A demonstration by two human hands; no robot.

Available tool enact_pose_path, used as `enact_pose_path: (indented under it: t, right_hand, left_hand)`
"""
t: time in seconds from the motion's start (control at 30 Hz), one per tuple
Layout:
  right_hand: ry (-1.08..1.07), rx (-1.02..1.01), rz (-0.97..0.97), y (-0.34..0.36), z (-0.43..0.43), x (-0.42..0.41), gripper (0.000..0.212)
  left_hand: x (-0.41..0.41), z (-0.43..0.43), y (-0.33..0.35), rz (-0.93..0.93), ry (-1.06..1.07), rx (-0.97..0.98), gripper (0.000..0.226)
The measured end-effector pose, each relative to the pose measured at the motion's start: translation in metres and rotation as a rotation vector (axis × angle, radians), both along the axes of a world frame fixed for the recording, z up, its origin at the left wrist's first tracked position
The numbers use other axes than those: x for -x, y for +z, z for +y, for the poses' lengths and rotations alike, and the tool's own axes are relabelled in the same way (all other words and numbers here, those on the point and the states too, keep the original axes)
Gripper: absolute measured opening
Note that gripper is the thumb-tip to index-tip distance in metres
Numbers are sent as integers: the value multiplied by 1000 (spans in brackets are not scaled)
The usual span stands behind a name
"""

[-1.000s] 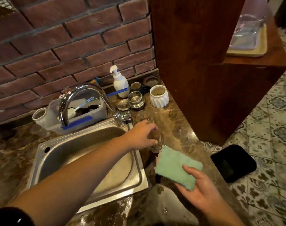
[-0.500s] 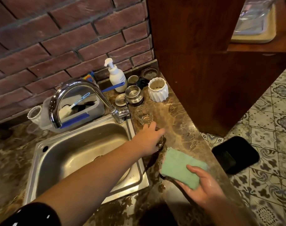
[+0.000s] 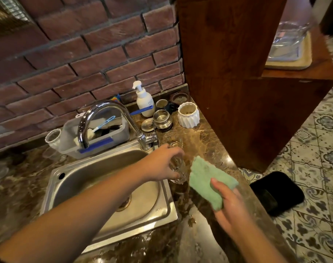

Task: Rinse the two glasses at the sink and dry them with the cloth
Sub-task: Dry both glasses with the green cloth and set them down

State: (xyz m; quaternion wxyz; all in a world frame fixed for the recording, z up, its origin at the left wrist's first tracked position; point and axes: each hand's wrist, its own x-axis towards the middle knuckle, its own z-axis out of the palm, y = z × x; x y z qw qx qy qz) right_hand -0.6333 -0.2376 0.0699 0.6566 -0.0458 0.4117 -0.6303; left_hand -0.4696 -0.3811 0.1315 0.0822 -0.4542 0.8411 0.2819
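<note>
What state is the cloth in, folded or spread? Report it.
Folded. The green cloth is a thick compact pad with layered edges, held in the right hand.

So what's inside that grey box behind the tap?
The grey box holds a brush with a blue handle, and something dark beside it. Its front wall and the tap cover whatever lies lower down.

You have one view only: the wide-angle camera on your head, tilted forward and down, close above the front edge of the counter [image 3: 205, 147]. It faces the brick wall [image 3: 97, 59] behind the sink [image 3: 161, 211] and takes in the tiled floor [image 3: 317, 168] past the counter's right edge.
</note>
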Motion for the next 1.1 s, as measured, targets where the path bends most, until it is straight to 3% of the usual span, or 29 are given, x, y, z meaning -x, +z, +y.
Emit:
enact_pose_path:
  t: [0.13, 0.27, 0.33, 0.43, 0.53, 0.57, 0.63, 0.7, 0.83, 0.9, 1.0, 1.1]
  right_hand:
    - [192, 118, 523, 32, -1, -38, 29]
    - [316, 307, 832, 57, 0, -79, 69]
    - [313, 338, 890, 65, -1, -92, 80]
    - [384, 373, 814, 82, -6, -104, 58]
    - [543, 397, 582, 92, -12, -108, 26]
    - [578, 399, 445, 93, -12, -110, 30]
    - [656, 379, 129, 94, -8, -118, 63]
    - [725, 327, -58, 90, -3, -132, 80]
    - [938, 383, -245, 86, 9, -158, 56]
    - [964, 440, -236, 88, 14, -172, 60]
    - [905, 392, -201, 92, 17, -194, 97]
    - [819, 373, -64, 104, 21, -211, 106]
  left_hand:
    - [-22, 23, 42, 143, 60, -84, 60]
    - [-51, 50, 71, 260, 174, -92, 50]
    - [-65, 61, 83, 284, 210, -78, 51]
    - [-90, 77, 102, 309, 214, -104, 58]
    - [-121, 91, 120, 300, 152, -168, 60]
    - [-132, 97, 126, 311, 136, -185, 60]
    - [-151, 107, 137, 346, 93, -190, 60]
    - [-166, 114, 147, 365, 31, -187, 60]
    - [-193, 123, 161, 348, -92, -165, 60]
    - [-208, 126, 164, 370, -120, -177, 61]
    - [-224, 123, 169, 376, -160, -239, 60]
    - [-238, 114, 176, 369, -140, -296, 63]
